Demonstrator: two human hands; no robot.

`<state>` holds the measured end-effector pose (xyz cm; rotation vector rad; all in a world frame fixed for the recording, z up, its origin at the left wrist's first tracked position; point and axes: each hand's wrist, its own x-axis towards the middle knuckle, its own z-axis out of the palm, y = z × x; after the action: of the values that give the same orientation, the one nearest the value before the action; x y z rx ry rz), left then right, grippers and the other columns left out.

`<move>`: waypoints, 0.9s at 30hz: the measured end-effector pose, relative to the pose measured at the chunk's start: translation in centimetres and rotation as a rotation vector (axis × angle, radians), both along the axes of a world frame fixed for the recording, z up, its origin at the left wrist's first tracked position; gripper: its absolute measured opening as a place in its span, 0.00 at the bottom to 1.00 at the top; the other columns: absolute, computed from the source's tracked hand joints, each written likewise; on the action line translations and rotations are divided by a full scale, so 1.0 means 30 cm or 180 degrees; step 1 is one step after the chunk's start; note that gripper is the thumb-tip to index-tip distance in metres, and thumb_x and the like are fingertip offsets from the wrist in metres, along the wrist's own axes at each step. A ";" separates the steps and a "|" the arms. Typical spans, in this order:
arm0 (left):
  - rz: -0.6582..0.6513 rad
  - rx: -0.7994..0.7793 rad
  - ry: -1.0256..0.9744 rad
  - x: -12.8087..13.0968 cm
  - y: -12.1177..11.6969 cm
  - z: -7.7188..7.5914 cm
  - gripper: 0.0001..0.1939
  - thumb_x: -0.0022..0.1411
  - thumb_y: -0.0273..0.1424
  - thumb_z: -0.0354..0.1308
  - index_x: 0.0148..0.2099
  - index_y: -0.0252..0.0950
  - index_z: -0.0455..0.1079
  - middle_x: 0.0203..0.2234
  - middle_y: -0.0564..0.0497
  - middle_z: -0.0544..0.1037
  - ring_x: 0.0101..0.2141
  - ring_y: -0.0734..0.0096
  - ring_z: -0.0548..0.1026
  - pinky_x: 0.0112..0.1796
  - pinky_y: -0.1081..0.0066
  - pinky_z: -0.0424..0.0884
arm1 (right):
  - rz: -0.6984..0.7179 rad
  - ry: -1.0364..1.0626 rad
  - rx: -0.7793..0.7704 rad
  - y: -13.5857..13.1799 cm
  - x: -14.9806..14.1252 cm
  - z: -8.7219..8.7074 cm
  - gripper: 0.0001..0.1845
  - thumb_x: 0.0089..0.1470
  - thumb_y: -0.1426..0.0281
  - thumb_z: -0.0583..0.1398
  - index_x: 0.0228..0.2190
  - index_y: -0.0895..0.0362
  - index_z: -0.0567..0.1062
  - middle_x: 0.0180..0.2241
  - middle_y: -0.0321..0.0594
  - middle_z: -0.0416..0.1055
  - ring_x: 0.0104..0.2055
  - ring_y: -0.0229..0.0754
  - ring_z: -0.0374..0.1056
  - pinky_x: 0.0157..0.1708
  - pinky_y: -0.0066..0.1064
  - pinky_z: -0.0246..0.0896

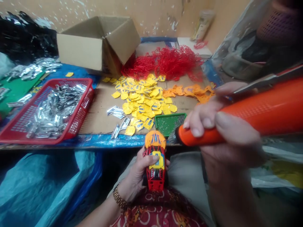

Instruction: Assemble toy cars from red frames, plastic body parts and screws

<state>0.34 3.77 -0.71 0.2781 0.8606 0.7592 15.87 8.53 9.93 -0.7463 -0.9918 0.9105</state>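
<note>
My left hand (136, 175) is closed round a small toy car body (155, 164) with a red cage frame, a yellow roof piece and an orange hood, held over my lap. My right hand (222, 132) grips an orange electric screwdriver (248, 116) whose tip points left, close to the car's hood. A bracelet sits on my left wrist.
On the cardboard-covered table lie a pile of yellow pieces (142, 101), orange pieces (189, 91), red cage frames (165, 63), a small green tray (169, 123), a red basket (16, 126) of silver parts and an open cardboard box (94, 44). Blue plastic hangs below.
</note>
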 end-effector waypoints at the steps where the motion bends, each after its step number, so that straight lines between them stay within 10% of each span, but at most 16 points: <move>1: 0.0014 -0.0005 0.0030 0.003 -0.001 0.003 0.31 0.46 0.32 0.69 0.51 0.31 0.62 0.30 0.42 0.80 0.29 0.61 0.80 0.28 0.70 0.75 | 0.0041 -0.0012 -0.0006 0.001 0.002 -0.005 0.15 0.46 0.69 0.69 0.34 0.47 0.71 0.19 0.26 0.61 0.17 0.36 0.59 0.22 0.35 0.62; 27: 0.0064 -0.0090 0.0195 0.008 -0.006 0.016 0.38 0.47 0.30 0.68 0.59 0.31 0.56 0.32 0.45 0.80 0.27 0.63 0.79 0.28 0.69 0.75 | 0.0336 -0.0148 0.0067 0.011 0.000 -0.066 0.11 0.53 0.69 0.65 0.36 0.49 0.67 0.21 0.25 0.64 0.18 0.33 0.62 0.24 0.32 0.66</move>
<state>0.57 3.60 -0.23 0.2691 0.9324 0.7599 15.86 8.87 7.95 -0.7054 -1.0885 0.9763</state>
